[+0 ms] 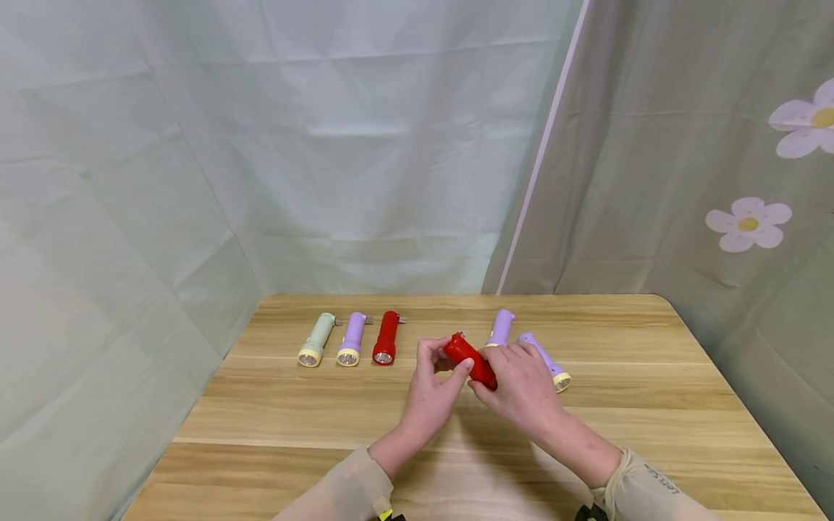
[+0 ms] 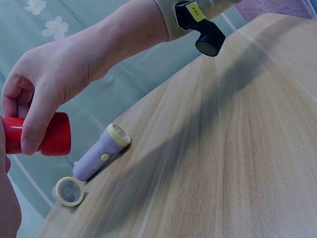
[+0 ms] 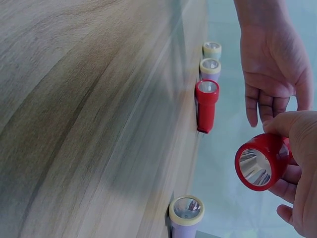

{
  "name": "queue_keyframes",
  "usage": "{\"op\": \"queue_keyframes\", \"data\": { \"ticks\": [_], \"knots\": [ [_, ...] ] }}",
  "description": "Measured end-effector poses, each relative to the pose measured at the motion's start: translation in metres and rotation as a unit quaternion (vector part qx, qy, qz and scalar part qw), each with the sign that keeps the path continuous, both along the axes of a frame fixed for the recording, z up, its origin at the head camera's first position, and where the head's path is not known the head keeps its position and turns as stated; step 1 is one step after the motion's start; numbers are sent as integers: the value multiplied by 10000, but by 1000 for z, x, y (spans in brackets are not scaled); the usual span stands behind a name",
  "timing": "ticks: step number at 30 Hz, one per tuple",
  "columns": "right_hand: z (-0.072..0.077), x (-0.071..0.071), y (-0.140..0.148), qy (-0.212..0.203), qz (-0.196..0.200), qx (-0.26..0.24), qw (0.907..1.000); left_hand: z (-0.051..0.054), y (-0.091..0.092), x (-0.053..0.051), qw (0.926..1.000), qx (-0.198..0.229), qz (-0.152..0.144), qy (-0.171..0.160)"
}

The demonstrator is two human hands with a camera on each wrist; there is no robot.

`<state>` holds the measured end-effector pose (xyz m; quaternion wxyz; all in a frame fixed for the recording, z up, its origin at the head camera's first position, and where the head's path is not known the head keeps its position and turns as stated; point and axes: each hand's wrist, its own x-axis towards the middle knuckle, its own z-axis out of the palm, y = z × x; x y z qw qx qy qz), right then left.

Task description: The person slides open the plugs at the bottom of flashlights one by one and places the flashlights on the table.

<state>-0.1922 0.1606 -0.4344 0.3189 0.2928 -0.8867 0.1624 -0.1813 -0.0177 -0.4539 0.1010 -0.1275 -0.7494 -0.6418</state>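
Note:
Above the table, a red flashlight (image 1: 473, 364) is held tilted between both hands. My right hand (image 1: 525, 385) grips it around the lens end, thumb on the near side. My left hand (image 1: 431, 394) pinches the tail end with thumb and index finger, where small metal prongs (image 1: 461, 334) stick out. In the right wrist view the reflector of the red flashlight (image 3: 257, 166) faces the camera, and the left hand's (image 3: 272, 64) other fingers hang loosely. From the left wrist, the right hand's (image 2: 54, 74) thumb lies across the red body; the left hand shows only at the edge.
Standing in a row at the left back are a pale green flashlight (image 1: 317, 339), a purple flashlight (image 1: 352, 339) and a red flashlight (image 1: 387, 338), prongs out. Behind the right hand lie two purple flashlights, one upright in line (image 1: 500, 327), one slanted (image 1: 546, 362). Curtains enclose the wooden table (image 1: 293, 434).

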Motion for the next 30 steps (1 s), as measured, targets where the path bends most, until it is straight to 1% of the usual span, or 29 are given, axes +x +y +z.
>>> {"op": "queue_keyframes", "data": {
  "ticks": [11,17,27,30],
  "knots": [
    [0,0,0,-24,28,-35,10000,0,0,0,10000,0,-31,-6],
    [-1,1,1,-54,12,-22,10000,1,1,0,10000,24,2,-9],
    [-2,1,1,-70,-1,-22,10000,0,3,-2,9996,-23,126,-232],
    [-2,1,1,-46,12,-19,10000,0,3,-1,9997,-13,107,-207]
  ]
}}
